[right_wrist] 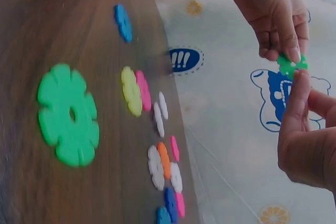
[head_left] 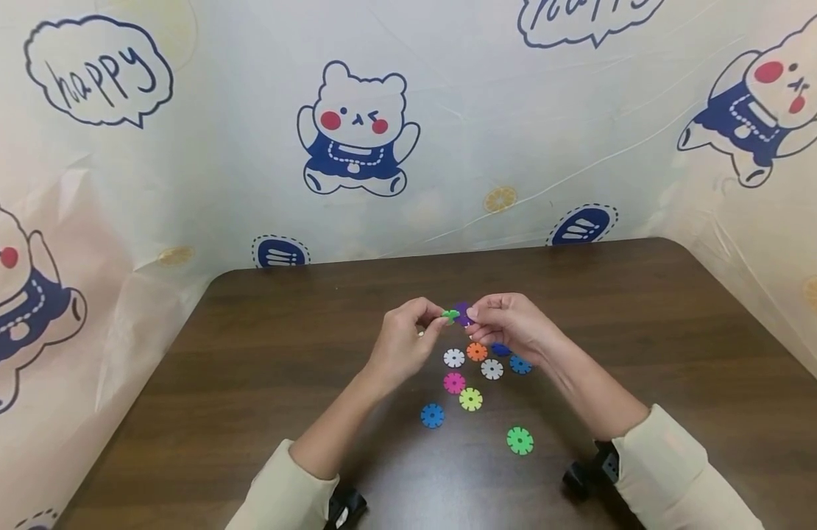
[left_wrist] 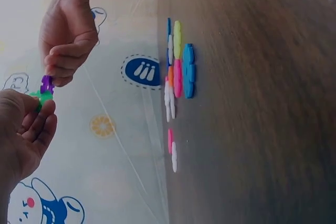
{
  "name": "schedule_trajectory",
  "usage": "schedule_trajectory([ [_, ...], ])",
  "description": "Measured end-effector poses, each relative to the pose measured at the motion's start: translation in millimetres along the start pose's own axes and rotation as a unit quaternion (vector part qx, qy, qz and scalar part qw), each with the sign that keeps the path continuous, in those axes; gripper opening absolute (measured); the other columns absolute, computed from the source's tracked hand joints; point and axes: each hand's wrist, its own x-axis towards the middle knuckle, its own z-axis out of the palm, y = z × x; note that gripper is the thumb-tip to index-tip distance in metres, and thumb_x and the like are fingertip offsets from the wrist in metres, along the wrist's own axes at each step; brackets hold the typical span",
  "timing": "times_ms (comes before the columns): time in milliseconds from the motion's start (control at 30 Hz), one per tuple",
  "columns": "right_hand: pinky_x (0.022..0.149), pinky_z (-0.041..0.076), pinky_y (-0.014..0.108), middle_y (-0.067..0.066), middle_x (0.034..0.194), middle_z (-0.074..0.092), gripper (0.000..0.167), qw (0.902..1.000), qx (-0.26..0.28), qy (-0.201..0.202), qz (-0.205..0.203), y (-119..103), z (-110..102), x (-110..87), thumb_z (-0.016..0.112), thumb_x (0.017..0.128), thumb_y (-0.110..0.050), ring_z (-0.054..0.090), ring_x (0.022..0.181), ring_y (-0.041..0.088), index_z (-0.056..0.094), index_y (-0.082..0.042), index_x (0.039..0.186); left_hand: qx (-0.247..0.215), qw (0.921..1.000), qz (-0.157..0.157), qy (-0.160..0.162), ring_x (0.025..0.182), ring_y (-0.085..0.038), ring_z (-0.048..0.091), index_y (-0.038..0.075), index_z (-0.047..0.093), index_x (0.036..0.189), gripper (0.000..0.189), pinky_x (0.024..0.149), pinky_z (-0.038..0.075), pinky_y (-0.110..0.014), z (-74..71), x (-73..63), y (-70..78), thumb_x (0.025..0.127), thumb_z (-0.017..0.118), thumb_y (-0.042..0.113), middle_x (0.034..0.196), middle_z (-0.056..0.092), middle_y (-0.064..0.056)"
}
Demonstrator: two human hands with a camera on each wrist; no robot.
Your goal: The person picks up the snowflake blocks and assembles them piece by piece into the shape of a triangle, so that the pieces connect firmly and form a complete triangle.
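Observation:
Above the table, my left hand [head_left: 405,342] pinches a green notched plastic disc [head_left: 450,315] between thumb and fingertips. Facing it, my right hand [head_left: 517,324] pinches a purple notched disc [head_left: 463,314]. The two discs meet edge to edge between the hands, the green one turned nearly edge-on in the head view. In the left wrist view, the purple disc [left_wrist: 46,84] sits right against the green disc [left_wrist: 44,97]. From the right wrist, the green disc [right_wrist: 292,65] shows its notched face, while my right fingers hide the purple one.
Loose notched discs lie below the hands: orange [head_left: 477,351], white [head_left: 454,358], pink [head_left: 454,383], yellow [head_left: 471,399], blue [head_left: 432,415] and several others. A green disc [head_left: 520,440] lies nearer the front of the brown table [head_left: 249,383]. Behind stands a printed curtain [head_left: 448,147].

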Motion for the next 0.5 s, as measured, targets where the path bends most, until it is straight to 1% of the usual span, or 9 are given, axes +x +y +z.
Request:
schedule_trajectory([
  [33,0.061,0.054,0.023,0.007,0.071,0.066,0.012,0.9999,-0.013,-0.003,0.000,-0.1,-2.2,1.0,0.057,0.092,-0.009,0.064,0.060,0.012,0.060,0.001,0.087,0.002,1.0000,-0.002,0.000,0.064,-0.009,0.053,0.000,0.063,0.085,0.007,0.058,0.050,-0.019,-0.8,0.0,-0.4,0.082,0.068,0.000,0.074,0.060,-0.002],
  [100,0.063,0.054,0.026,0.009,0.074,0.065,0.021,0.9986,-0.052,-0.003,-0.005,0.2,-9.6,3.7,0.058,0.092,-0.015,0.064,0.062,0.015,0.059,0.006,0.095,0.001,1.0000,-0.005,0.005,0.064,-0.009,0.053,0.001,0.062,0.087,0.007,0.057,0.049,-0.020,-2.8,0.2,-1.5,0.082,0.068,0.001,0.074,0.059,-0.002],
  [167,0.065,0.055,0.030,0.011,0.078,0.065,0.030,0.9925,-0.121,0.013,-0.015,1.5,-21.2,7.7,0.059,0.092,-0.020,0.064,0.066,0.019,0.058,0.008,0.102,0.001,0.9999,-0.006,0.016,0.064,-0.009,0.052,0.001,0.062,0.087,0.007,0.057,0.049,-0.020,-5.6,0.5,-2.7,0.082,0.068,0.002,0.074,0.058,-0.002],
  [233,0.068,0.055,0.034,0.014,0.082,0.065,0.034,0.9785,-0.201,0.041,-0.021,4.2,-35.0,12.6,0.061,0.091,-0.022,0.064,0.071,0.024,0.058,0.009,0.106,-0.002,0.9996,-0.004,0.029,0.064,-0.010,0.052,0.000,0.063,0.088,0.007,0.056,0.048,-0.021,-9.0,0.5,-3.9,0.083,0.068,0.002,0.074,0.058,-0.002],
  [300,0.071,0.054,0.039,0.017,0.086,0.065,0.033,0.9600,-0.271,0.066,-0.019,7.9,-48.6,17.8,0.062,0.090,-0.021,0.063,0.076,0.030,0.061,0.007,0.106,-0.008,0.9991,0.000,0.042,0.064,-0.010,0.052,0.000,0.063,0.087,0.008,0.055,0.047,-0.022,-12.2,0.4,-5.4,0.082,0.068,0.001,0.073,0.058,-0.002],
  [333,0.072,0.054,0.040,0.018,0.088,0.065,0.031,0.9519,-0.297,0.074,-0.016,10.2,-54.6,20.7,0.063,0.089,-0.021,0.062,0.078,0.032,0.062,0.006,0.105,-0.011,0.9988,0.001,0.047,0.064,-0.011,0.052,0.000,0.063,0.087,0.008,0.054,0.047,-0.023,-13.6,0.4,-6.1,0.082,0.068,0.000,0.073,0.058,-0.003],
  [367,0.073,0.053,0.042,0.019,0.089,0.065,0.030,0.9468,-0.312,0.079,-0.012,12.5,-59.8,23.5,0.063,0.089,-0.019,0.061,0.080,0.034,0.063,0.006,0.104,-0.015,0.9986,0.003,0.051,0.064,-0.011,0.052,0.000,0.063,0.087,0.008,0.053,0.046,-0.024,-14.8,0.5,-6.8,0.082,0.068,0.000,0.073,0.058,-0.003],
  [400,0.075,0.053,0.043,0.020,0.090,0.065,0.029,0.9439,-0.320,0.081,-0.008,14.8,-63.9,26.4,0.064,0.089,-0.019,0.061,0.081,0.035,0.063,0.006,0.103,-0.016,0.9984,0.003,0.055,0.064,-0.011,0.052,0.000,0.063,0.087,0.008,0.052,0.046,-0.024,-15.7,0.6,-7.5,0.081,0.068,0.000,0.073,0.058,-0.003],
  [500,0.074,0.053,0.042,0.020,0.090,0.064,0.027,0.9404,-0.331,0.077,0.001,22.1,-72.1,35.3,0.065,0.087,-0.016,0.060,0.078,0.031,0.063,0.006,0.102,-0.021,0.9980,-0.002,0.059,0.064,-0.011,0.053,-0.001,0.063,0.088,0.008,0.051,0.046,-0.025,-16.9,1.0,-8.8,0.082,0.068,0.000,0.074,0.059,-0.003],
])
